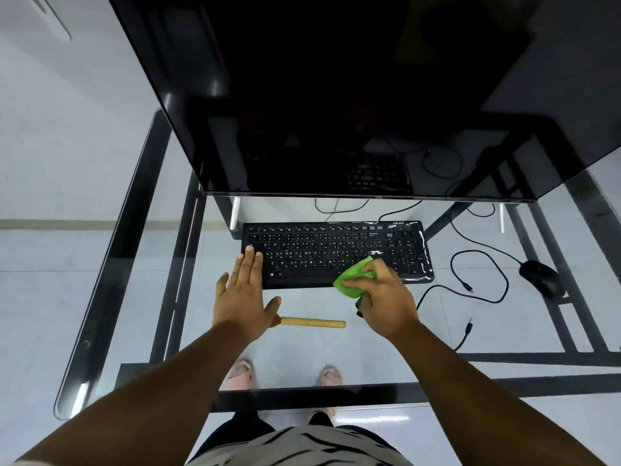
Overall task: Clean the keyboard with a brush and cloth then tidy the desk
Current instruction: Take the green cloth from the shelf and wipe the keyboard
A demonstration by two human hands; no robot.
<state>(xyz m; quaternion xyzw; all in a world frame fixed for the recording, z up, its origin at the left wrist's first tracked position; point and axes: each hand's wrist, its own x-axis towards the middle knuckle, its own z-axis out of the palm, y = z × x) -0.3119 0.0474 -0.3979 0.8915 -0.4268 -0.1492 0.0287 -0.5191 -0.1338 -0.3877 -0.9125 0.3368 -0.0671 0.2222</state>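
The left hand lies flat with fingers straight and together, fingertips resting on the left end of the black keyboard, thumb spread toward the brush. The right hand grips a bunched green cloth against the keyboard's near edge, right of the space bar. The brush, a tan wooden handle showing, lies on the glass counter just in front of the keyboard, its left end hidden behind the left hand; a mouse sits well to the right.
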